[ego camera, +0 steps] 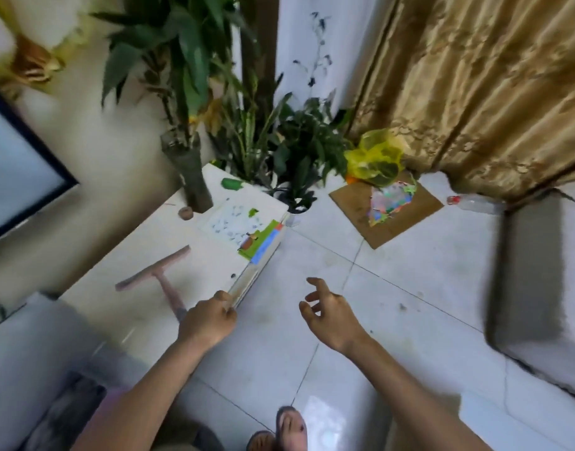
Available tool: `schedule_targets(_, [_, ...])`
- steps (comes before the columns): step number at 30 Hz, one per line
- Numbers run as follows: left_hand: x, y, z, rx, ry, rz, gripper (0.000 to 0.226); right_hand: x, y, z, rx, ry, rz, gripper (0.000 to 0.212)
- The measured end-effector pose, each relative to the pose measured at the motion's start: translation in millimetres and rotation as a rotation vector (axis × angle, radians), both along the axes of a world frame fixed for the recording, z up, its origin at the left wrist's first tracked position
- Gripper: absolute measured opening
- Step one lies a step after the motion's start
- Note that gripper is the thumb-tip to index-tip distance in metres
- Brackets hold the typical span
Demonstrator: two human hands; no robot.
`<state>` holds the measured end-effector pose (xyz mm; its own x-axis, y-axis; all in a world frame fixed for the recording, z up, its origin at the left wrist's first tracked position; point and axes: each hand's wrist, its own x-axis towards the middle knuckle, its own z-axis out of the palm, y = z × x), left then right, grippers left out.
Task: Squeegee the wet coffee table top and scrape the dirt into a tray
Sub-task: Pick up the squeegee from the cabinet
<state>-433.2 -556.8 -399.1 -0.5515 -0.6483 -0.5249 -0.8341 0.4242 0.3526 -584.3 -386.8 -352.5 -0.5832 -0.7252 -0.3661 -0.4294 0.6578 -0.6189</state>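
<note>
Pink-brown squeegee [152, 270] lies flat on the white desk [211, 271], its blade at 10 o'clock of the left hand [209, 320] and its handle running back toward that hand. The task looks barely begun. The tool seems not yet lifted, and no wiped streak or gathered dirt shows on the top, though the blur would hide fine marks. Whether the top is wet cannot be told.

The left hand's grip is curled at the desk's near edge, close to the handle's end. Whether it clamps on the edge, on the handle or on nothing cannot be told. The right hand [328, 312] hangs over the floor [393, 320] at 3 o'clock of the left hand, its grip apart, fingers spread, holding nothing.

No tray is in view. A book [243, 229] covers the desk's far corner, at 12 o'clock of the left hand, and would likely need shifting before a full pass. Nearly everything appears left to do: take up the squeegee, draw it across the top, and scrape the dirt into a tray.
</note>
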Motion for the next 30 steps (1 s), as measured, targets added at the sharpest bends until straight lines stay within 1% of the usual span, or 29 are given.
schedule_targets(6, [45.6,-42.1,-79.8,0.117,-0.039,0.281,0.035,17.2,-93.1,-93.3,0.056,-0.077,0.228,0.051])
schedule_targets(8, [52.5,-49.3,-106.9,0.136,-0.026,0.337,0.04,27.4,-118.8,-124.5,0.056,-0.098,0.282,0.051])
schedule_targets(9, [59.9,-54.2,-133.4,0.143,-0.021,0.397,0.043,38.4,-136.2,-153.7,0.064,-0.117,0.321,0.05])
schedule_targets(11, [61.2,-57.7,-149.1,0.155,-0.005,0.451,0.044,48.0,-151.6,-174.0,0.059,-0.136,0.342,0.049])
schedule_targets(16, [75.3,-75.1,-223.8,0.117,0.075,0.608,0.031,84.8,-198.5,-255.4,0.052,-0.223,0.39,0.046])
schedule_targets(18, [78.7,-77.8,-243.8,0.096,0.109,0.623,0.019,98.7,-212.1,-274.4,0.041,-0.229,0.388,0.043])
schedule_targets(19, [79.6,-78.8,-251.6,0.093,0.126,0.622,0.014,105.6,-219.0,-282.7,0.035,-0.218,0.378,0.042])
schedule_targets(21, [80.5,-80.7,-263.4,0.095,0.146,0.61,0.016,117.3,-231.9,-296.1,0.034,-0.17,0.358,0.037])
schedule_targets(24, [83.4,-82.1,-275.7,0.09,0.134,0.674,0.008,132.3,-246.3,-309.9,0.052,-0.074,0.372,0.029])
schedule_targets(28, [80.0,-85.0,-278.8,0.072,0.072,0.707,0.015,137.9,-257.7,-319.8,0.082,0.019,0.357,0.031])
schedule_targets(30, [79.0,-85.9,-279.3,0.078,0.058,0.688,0.019,138.0,-261.4,-323.6,0.08,0.047,0.347,0.024])
